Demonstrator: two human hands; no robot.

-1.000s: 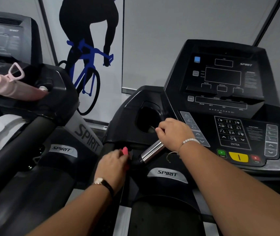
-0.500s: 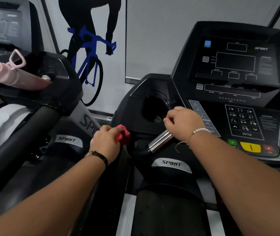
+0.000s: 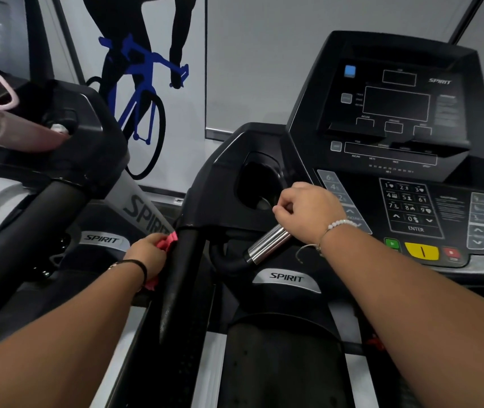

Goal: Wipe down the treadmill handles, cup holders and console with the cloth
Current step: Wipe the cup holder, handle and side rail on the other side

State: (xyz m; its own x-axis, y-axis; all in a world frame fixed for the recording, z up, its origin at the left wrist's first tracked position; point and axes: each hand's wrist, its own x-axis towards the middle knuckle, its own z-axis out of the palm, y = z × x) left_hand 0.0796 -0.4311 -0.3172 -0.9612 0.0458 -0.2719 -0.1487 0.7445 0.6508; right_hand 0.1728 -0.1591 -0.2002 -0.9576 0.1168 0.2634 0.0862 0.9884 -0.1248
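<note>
The cup holder left of the console is dark inside; its contents cannot be made out. A pink bottle lies in the neighbouring treadmill's holder. The left hand grips the red cloth against the black side handle. The right hand is closed round the chrome grip. A cyclist mural covers the wall.

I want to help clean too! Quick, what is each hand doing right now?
Left hand: grips the pink cloth against the black side handle.
Right hand: grips the silver handle bar.
</note>
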